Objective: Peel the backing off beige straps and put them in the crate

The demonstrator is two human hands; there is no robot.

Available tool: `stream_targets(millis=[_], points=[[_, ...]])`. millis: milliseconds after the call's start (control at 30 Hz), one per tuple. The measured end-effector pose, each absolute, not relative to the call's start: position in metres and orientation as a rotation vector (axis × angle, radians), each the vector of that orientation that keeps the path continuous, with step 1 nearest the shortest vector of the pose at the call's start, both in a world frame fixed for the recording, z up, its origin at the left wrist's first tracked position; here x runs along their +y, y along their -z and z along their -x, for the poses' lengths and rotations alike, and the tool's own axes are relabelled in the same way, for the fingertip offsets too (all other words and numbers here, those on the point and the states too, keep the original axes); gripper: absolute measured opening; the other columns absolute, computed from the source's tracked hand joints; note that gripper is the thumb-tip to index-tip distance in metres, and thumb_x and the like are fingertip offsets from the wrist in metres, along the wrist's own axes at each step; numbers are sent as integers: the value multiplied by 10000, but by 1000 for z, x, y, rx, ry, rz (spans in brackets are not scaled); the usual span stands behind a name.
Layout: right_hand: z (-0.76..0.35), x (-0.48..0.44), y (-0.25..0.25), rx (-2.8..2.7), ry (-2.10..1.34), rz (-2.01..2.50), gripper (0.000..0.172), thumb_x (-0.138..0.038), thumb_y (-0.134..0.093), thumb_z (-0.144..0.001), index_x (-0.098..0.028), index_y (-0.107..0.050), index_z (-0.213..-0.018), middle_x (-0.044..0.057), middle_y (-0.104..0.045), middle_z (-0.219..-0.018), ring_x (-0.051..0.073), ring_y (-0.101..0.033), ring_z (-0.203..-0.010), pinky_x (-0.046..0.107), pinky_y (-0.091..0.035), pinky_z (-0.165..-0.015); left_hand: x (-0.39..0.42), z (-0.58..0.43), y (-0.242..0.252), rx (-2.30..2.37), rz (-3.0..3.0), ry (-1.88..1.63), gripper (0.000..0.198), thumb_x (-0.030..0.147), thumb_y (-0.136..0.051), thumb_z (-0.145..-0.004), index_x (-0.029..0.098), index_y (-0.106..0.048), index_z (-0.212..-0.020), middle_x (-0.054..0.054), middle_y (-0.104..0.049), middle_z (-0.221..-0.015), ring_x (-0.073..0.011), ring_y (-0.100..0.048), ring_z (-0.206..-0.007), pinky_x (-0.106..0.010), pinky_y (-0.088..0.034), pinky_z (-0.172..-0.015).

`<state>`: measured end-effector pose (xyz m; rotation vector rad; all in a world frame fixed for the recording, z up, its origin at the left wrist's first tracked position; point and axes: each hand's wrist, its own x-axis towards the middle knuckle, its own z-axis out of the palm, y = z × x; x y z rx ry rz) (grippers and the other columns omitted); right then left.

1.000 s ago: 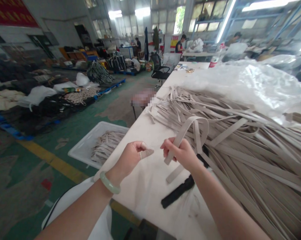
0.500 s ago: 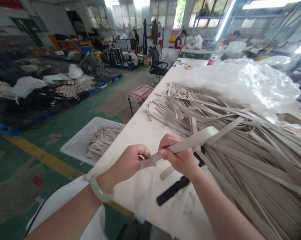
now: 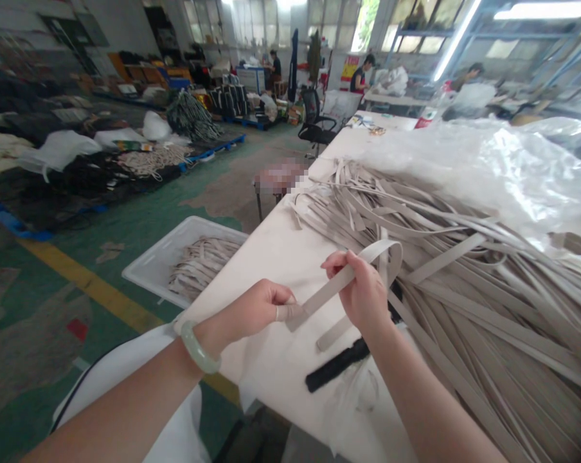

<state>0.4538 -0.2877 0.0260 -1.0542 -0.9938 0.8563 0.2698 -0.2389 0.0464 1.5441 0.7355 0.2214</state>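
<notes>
From the head camera, the person's left hand is curled nearly closed, and its taped thumb pinches one end of a beige webbing strap. The right hand is closed around the same strap further along, gripping it between thumb and fingers. Beyond that grip, the strap bends into a loop and a tail hangs below the hand. Both hands are held just above a white-covered worktable, and a jade bangle circles the left wrist.

To the right, a large heap of loose beige straps covers the table, with a clear plastic sheet behind it. A black strip lies on the table just below the right hand, partly under the heap. Left of the table, on the green-painted floor, a white plastic tray holds a bundle of cut straps. Farther back, two co-workers stand at tables.
</notes>
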Motion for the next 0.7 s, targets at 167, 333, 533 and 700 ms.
stream_targets(millis=[167, 333, 533, 700], points=[[-433, -293, -19, -1330, -1146, 987, 342, -448, -482, -955, -259, -712, -1122, 45, -607, -1330, 237, -518, -1258, 397, -332, -1099, -236, -271, -39, 726, -1484, -477, 292, 401, -703, -775, 128, -682, -675, -3, -598, -661, -141, -511, -673, -250, -399, -660], [-452, -285, -23, -788, -1137, 946, 418, -497, -399, -945, -259, -725, -1058, 56, -647, -1293, 261, -571, -1221, 422, -457, -981, -230, -259, -36, 680, -1707, -207, 321, 409, -686, -784, 118, -667, -647, -5, -575, -652, -121, -480, -614, -229, -350, -571], [-447, -287, -17, -1165, -732, 1179, 322, -409, -470, -971, -260, -734, -1078, 51, -704, -1183, 232, -631, -1097, 374, -471, -905, -235, -261, -37, 497, -1640, -223, 160, 281, -689, -769, 130, -742, -765, -44, -670, -822, -160, -592, -750, -243, -435, -687], [-468, -295, -34, -1268, -244, 1338, 328, -364, -455, -988, -233, -722, -1126, 52, -730, -990, 194, -643, -875, 335, -470, -782, -234, -257, -38, 675, -1683, -175, 327, 430, -713, -761, 112, -701, -688, -21, -604, -685, -133, -520, -627, -239, -373, -581]])
